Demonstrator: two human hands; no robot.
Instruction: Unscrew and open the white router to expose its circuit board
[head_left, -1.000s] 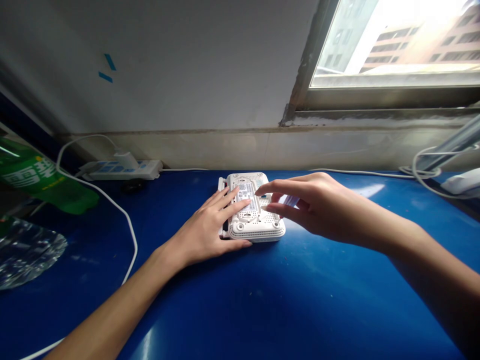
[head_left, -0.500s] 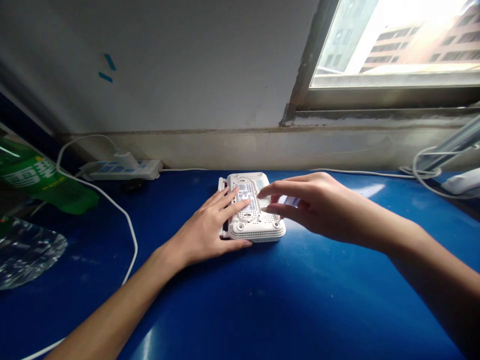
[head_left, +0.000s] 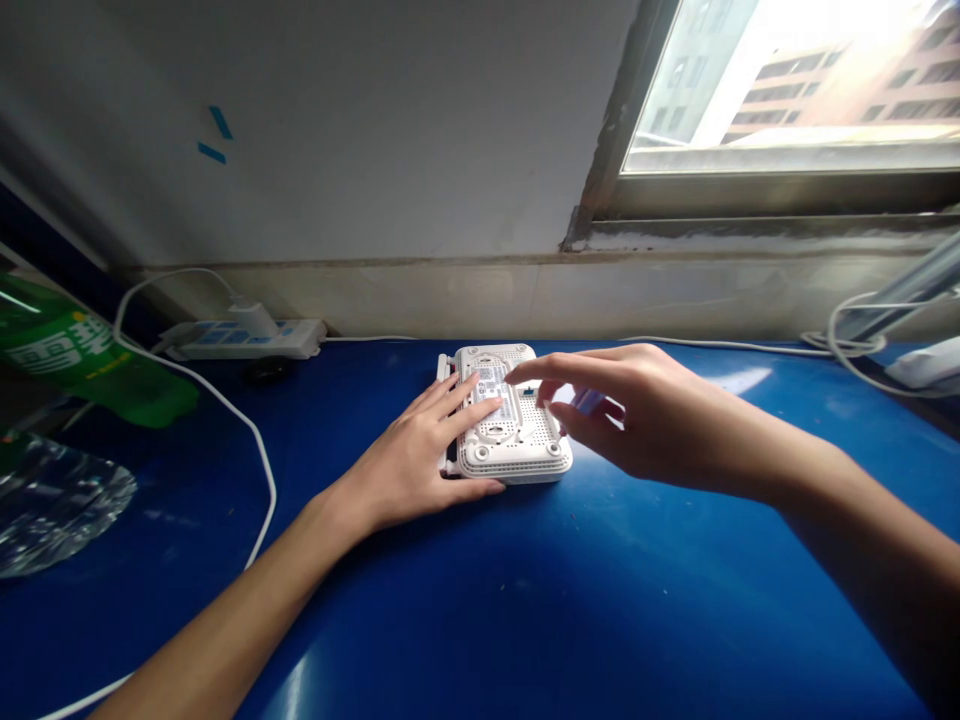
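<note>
Looking at the white vented box (head_left: 517,432) first: it's lying label-side up on the blue counter (head_left: 495,610), approx. mid-view, and hasn't budged vs. half a sec ago. L hand (head_left: 429,442) is same as before too, spread wide & flat over the box's left side, fingers on the label (head_left: 489,386), so the box looks steady. R hand (head_left: 626,405) is what changed: thumb's pulled back to the right, index tip's shifted a bit toward the label, so more of the vents + a small blue bit (head_left: 529,391) show. Index & thumb are well parted, other fingers curled; can't tell if it's holding smth or touching. Power strip (head_left: 292,340) & green bottle (head_left: 82,345) off left, no diff afaict.
</note>
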